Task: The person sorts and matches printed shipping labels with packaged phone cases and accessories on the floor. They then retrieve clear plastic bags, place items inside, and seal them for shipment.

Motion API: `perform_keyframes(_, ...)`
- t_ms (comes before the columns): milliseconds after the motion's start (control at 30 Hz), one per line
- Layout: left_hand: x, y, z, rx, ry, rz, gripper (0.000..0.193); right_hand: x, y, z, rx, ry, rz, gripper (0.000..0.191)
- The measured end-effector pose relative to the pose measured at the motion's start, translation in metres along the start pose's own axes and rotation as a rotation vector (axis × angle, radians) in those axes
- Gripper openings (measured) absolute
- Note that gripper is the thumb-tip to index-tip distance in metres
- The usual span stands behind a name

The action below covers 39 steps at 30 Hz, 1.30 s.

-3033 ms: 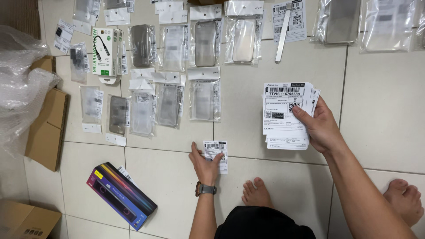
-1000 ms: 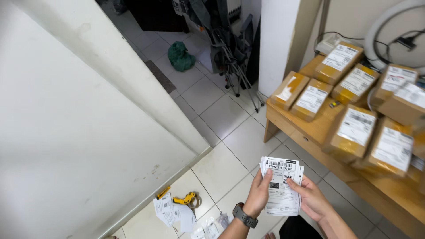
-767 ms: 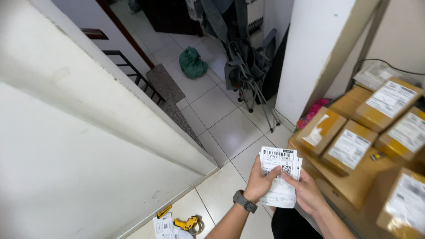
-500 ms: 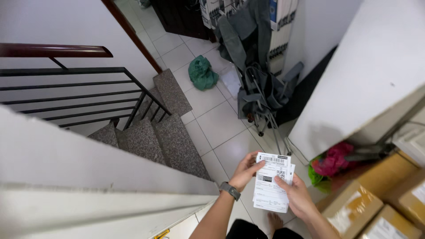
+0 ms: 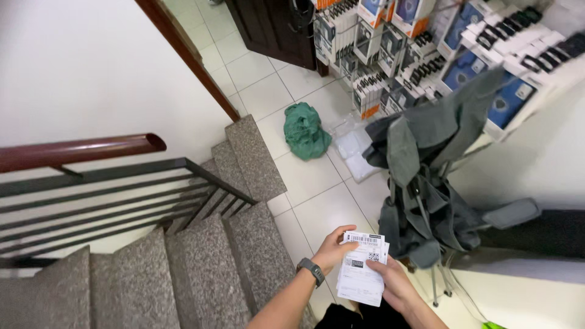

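Both hands meet on a stack of white shipping labels (image 5: 362,268), held low in front of the body over the tiled floor (image 5: 317,183) at the foot of a granite staircase (image 5: 244,244). The left hand (image 5: 332,247), with a dark wristwatch (image 5: 312,269) on its wrist, pinches the upper left corner of the stack, thumb on the printed face and fingers curled behind, as if to steady it or peel one sheet off. The right hand (image 5: 396,285) cradles the stack from below and to the right, fingers closed under the lower edge so the sheets stay fanned slightly but do not slip. The printed side is tilted up toward the camera, which suits reading the barcodes.

Just right of the hands stands a folded grey stroller (image 5: 429,183), leaning on its thin legs against a white wall. Further off, a crumpled green bag (image 5: 304,131) lies on the tiles beside some clear plastic bags (image 5: 356,149). Racks of boxed phone accessories (image 5: 426,55) fill the upper right, near a dark wooden door (image 5: 274,27). A black railing with a reddish-brown handrail (image 5: 79,152) runs along the stairs at left
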<state>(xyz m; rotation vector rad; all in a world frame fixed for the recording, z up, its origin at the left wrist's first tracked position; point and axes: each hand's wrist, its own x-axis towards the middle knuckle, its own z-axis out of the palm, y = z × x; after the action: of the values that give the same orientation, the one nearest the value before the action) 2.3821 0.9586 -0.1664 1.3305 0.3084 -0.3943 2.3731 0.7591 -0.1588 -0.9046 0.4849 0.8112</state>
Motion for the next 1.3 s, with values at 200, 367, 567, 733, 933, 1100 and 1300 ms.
perform_keyframes(200, 0.120, 0.043, -0.072, 0.584, 0.166, 0.146, 0.061, 0.148, -0.057, 0.075, 0.053, 0.105, -0.028, 0.034)
perform_keyframes(367, 0.240, 0.057, -0.184, 0.432, 0.075, 0.018, 0.071, 0.308, -0.084, 0.119, -0.048, 0.143, -0.085, 0.033)
perform_keyframes(567, 0.386, 0.037, -0.321, 0.349, 0.212, -0.191, 0.058, 0.448, -0.092, 0.124, 0.013, 0.331, -0.133, 0.035)
perform_keyframes(733, 0.526, -0.003, -0.391, 0.826, -0.022, -0.440, 0.070, 0.522, -0.084, 0.081, -0.079, 0.568, -0.196, 0.039)
perform_keyframes(933, 0.716, -0.101, -0.397, 0.930, -0.043, -0.171, 0.077, 0.664, -0.037, 0.003, 0.164, 0.639, -0.243, 0.037)
perform_keyframes(1100, 0.866, -0.178, -0.386, 0.901, -0.002, -0.072, 0.082, 0.792, -0.004, -0.068, 0.410, 0.699, -0.206, 0.034)
perform_keyframes(1300, 0.974, -0.220, -0.392, 0.978, 0.181, 0.074, 0.091, 0.869, 0.018, -0.112, 0.523, 0.763, -0.217, 0.032)
